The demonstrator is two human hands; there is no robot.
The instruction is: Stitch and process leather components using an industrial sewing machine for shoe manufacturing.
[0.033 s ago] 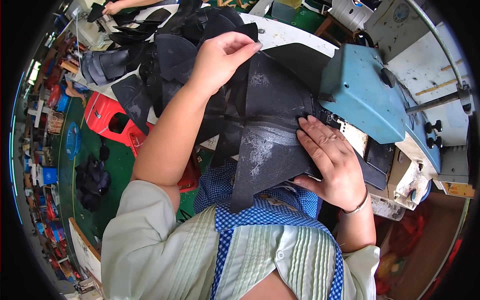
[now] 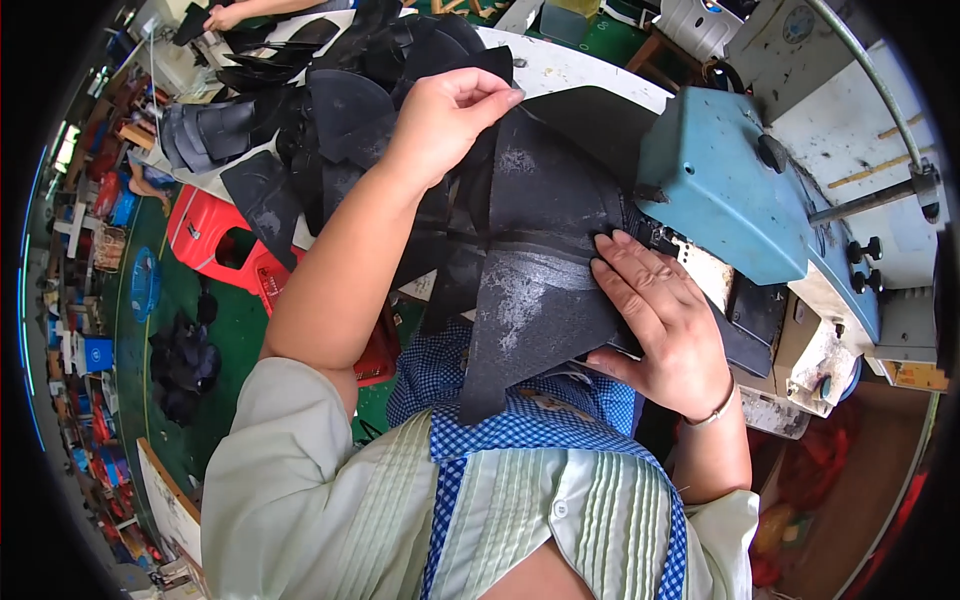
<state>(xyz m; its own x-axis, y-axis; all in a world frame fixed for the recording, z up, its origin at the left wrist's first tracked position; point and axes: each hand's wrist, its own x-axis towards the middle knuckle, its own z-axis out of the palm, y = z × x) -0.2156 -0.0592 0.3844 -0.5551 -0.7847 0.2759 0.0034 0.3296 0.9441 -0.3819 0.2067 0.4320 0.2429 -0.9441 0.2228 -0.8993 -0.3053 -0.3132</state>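
Observation:
A dark black piece of sheet material (image 2: 555, 200) with pale scuffs and a seam across it lies in front of me, its right edge at the head of a blue machine (image 2: 725, 185). At its far corner, my left hand (image 2: 445, 118) is closed in a pinch, thumb and fingertips on the edge. My right hand (image 2: 660, 315) rests flat on the piece's right side, fingers stretched out and close to the machine. The spot where the piece meets the machine is partly hidden under the blue cover. A pointed end of the piece hangs over my blue checked apron (image 2: 545, 425).
Piles of black cut pieces (image 2: 350, 105) cover the white table (image 2: 590, 72) at the far left. A red plastic stool (image 2: 210, 240) stands left of me on the green floor. Another person's hand (image 2: 222, 17) holds a black piece at the far left. A metal rod (image 2: 865, 207) juts out at right.

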